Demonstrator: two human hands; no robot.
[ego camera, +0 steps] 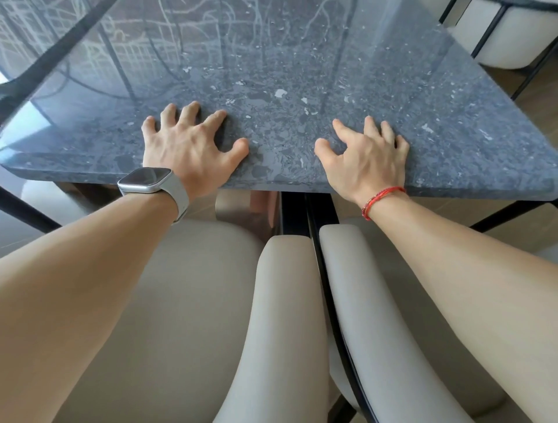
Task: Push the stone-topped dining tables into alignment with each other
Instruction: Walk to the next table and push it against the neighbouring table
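A dark grey stone-topped table (287, 75) fills the upper half of the head view, its near edge running across the middle. My left hand (190, 148), with a grey watch at the wrist, lies palm down on the top near that edge, fingers spread. My right hand (367, 160), with a red string bracelet, presses down the same way a little to the right, fingertips arched on the stone. Neither hand wraps around anything. At the top right corner a sliver of a second dark tabletop (534, 2) shows.
Two beige upholstered chairs (287, 317) with black frames stand tucked under the near edge, right below my forearms. Another pale chair (510, 39) with black legs sits at the far right. Black table legs (510, 211) slant down under the top onto a wood floor.
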